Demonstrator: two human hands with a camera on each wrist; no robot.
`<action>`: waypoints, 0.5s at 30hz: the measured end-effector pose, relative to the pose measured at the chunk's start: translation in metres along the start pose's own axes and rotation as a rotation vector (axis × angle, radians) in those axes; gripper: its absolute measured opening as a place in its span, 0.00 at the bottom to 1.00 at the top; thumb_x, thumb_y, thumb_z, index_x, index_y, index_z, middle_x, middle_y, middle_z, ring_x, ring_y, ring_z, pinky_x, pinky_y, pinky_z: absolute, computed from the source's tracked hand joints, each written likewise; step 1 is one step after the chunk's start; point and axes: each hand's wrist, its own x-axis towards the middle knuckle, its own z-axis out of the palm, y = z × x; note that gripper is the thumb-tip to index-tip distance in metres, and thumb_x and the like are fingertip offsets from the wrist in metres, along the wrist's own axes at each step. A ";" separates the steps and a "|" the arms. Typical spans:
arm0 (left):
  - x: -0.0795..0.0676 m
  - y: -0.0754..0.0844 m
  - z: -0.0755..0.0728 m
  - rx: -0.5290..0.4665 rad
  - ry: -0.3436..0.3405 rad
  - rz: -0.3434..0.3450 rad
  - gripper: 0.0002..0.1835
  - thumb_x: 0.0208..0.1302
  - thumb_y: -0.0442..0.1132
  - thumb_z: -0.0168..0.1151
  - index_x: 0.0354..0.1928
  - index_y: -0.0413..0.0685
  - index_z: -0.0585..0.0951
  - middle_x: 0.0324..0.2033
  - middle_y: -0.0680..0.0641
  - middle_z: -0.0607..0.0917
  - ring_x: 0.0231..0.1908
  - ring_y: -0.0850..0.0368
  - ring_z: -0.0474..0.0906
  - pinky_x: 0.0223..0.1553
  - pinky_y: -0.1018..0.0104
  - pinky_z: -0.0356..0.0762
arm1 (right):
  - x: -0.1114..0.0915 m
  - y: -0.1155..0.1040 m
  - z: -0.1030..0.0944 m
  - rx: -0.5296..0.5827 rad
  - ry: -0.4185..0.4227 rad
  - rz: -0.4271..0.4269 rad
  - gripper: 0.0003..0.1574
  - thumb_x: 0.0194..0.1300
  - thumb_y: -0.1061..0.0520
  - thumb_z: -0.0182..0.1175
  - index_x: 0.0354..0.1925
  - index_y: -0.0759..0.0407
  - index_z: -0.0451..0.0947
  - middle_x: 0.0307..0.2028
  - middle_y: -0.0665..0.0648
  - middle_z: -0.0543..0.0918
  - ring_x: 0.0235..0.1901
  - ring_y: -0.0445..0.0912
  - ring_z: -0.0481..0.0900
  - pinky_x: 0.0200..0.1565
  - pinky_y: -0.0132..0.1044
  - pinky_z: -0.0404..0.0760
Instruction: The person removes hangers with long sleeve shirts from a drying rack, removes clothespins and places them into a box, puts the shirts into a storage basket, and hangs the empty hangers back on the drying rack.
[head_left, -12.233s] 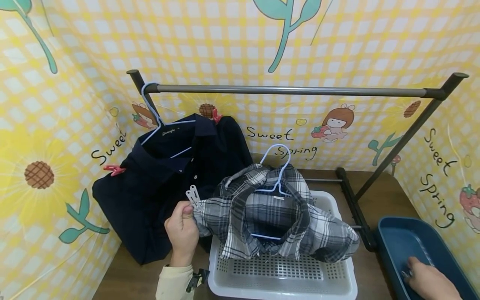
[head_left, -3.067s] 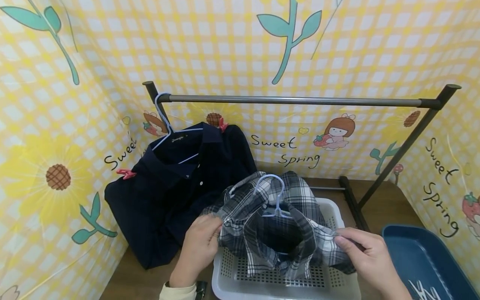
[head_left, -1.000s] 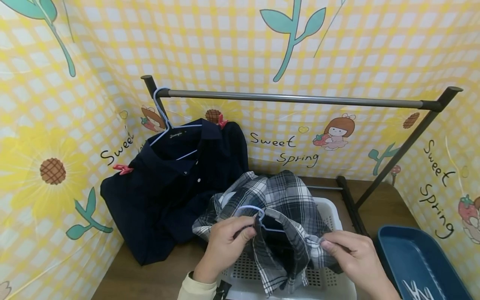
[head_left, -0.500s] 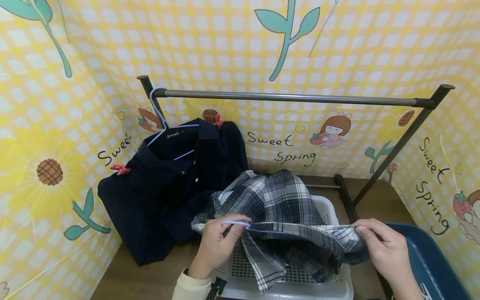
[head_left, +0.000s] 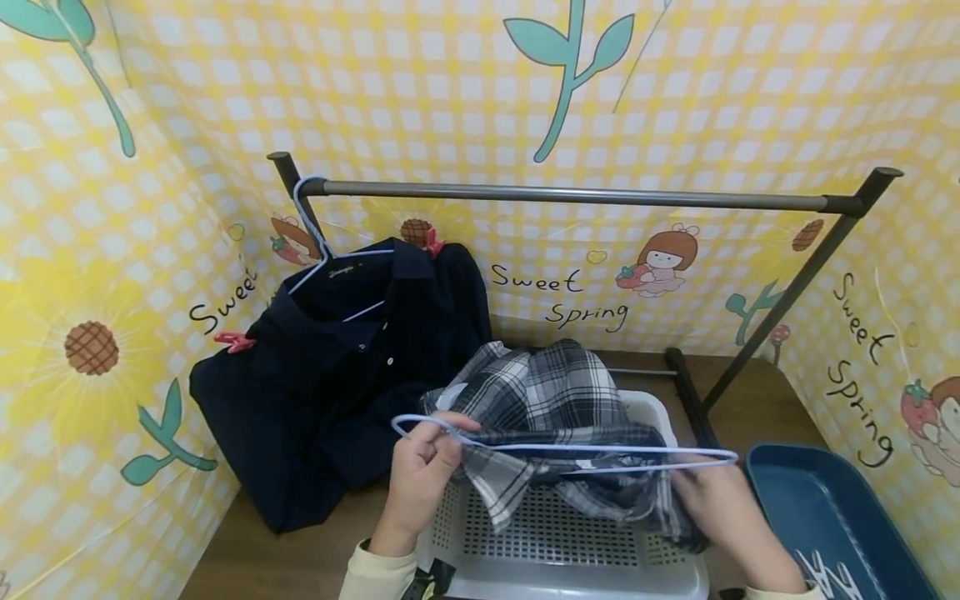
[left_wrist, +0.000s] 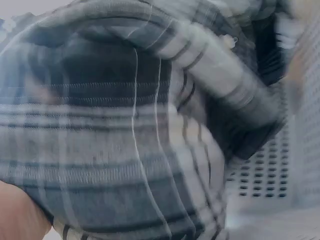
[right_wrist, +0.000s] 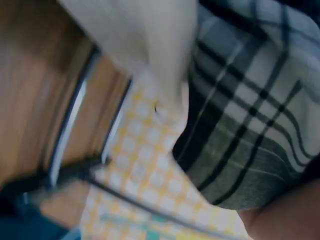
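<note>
- Yellow checked backdrop, rail (head_left: 577, 197) across.
- Left hand (head_left: 420, 467) fingers curled round hanger (head_left: 570, 450) hook.
- Right hand (head_left: 720, 512) grips plaid shirt (head_left: 555, 400); finger detail unclear.
- Shirt over white basket (head_left: 570, 567).

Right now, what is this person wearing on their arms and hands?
Both hands are bare: no gloves or rings show on the left hand or the right hand. Cream long sleeves reach both wrists. A small black device with a strap sits under the left cuff.
</note>
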 end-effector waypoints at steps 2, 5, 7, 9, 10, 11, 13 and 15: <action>0.002 0.001 0.001 0.009 0.022 0.018 0.10 0.70 0.36 0.53 0.44 0.34 0.78 0.13 0.50 0.63 0.14 0.61 0.55 0.15 0.70 0.57 | 0.001 -0.006 0.005 -0.010 -0.086 -0.016 0.08 0.54 0.68 0.64 0.27 0.56 0.80 0.27 0.54 0.83 0.27 0.50 0.80 0.30 0.48 0.77; 0.004 0.003 0.001 0.052 0.026 0.010 0.08 0.70 0.34 0.52 0.44 0.37 0.78 0.14 0.50 0.63 0.15 0.61 0.56 0.16 0.69 0.58 | 0.000 -0.012 0.001 0.021 -0.174 0.087 0.05 0.58 0.63 0.64 0.34 0.55 0.82 0.28 0.52 0.83 0.28 0.48 0.79 0.31 0.47 0.76; 0.005 0.003 0.000 0.083 0.020 -0.002 0.07 0.69 0.32 0.53 0.43 0.38 0.79 0.13 0.51 0.63 0.15 0.61 0.56 0.16 0.70 0.58 | -0.002 -0.015 -0.009 0.062 -0.136 0.121 0.13 0.60 0.61 0.63 0.46 0.55 0.82 0.33 0.52 0.84 0.33 0.48 0.80 0.35 0.46 0.77; 0.005 0.003 -0.002 0.107 0.007 -0.012 0.07 0.68 0.29 0.54 0.43 0.39 0.79 0.13 0.51 0.63 0.14 0.62 0.55 0.14 0.70 0.56 | -0.003 -0.019 -0.023 0.162 -0.082 0.149 0.16 0.63 0.63 0.60 0.49 0.53 0.80 0.34 0.50 0.82 0.34 0.44 0.79 0.34 0.40 0.76; 0.005 0.003 -0.003 0.124 -0.003 -0.017 0.07 0.67 0.28 0.54 0.43 0.39 0.79 0.13 0.52 0.65 0.14 0.62 0.55 0.14 0.71 0.56 | -0.003 -0.022 -0.031 0.238 -0.044 0.123 0.19 0.63 0.67 0.56 0.51 0.55 0.78 0.35 0.52 0.82 0.34 0.44 0.79 0.35 0.37 0.76; 0.005 0.004 -0.004 0.142 -0.015 -0.019 0.07 0.66 0.27 0.55 0.42 0.40 0.80 0.14 0.52 0.68 0.14 0.63 0.56 0.15 0.71 0.57 | -0.004 -0.025 -0.039 0.319 -0.007 0.086 0.22 0.62 0.71 0.53 0.52 0.56 0.77 0.37 0.53 0.82 0.36 0.44 0.79 0.34 0.34 0.75; 0.007 0.004 -0.003 0.175 -0.039 -0.023 0.08 0.64 0.26 0.57 0.42 0.41 0.80 0.15 0.54 0.71 0.15 0.64 0.58 0.16 0.72 0.60 | -0.005 -0.034 -0.054 0.482 0.007 0.004 0.30 0.58 0.78 0.46 0.54 0.59 0.75 0.41 0.54 0.82 0.40 0.42 0.79 0.31 0.30 0.73; 0.007 0.005 0.000 0.229 -0.049 -0.024 0.08 0.62 0.26 0.59 0.41 0.44 0.80 0.16 0.56 0.71 0.16 0.65 0.59 0.18 0.72 0.62 | -0.006 -0.045 -0.062 0.560 -0.007 -0.119 0.33 0.54 0.81 0.44 0.54 0.60 0.75 0.44 0.54 0.82 0.42 0.43 0.79 0.31 0.30 0.73</action>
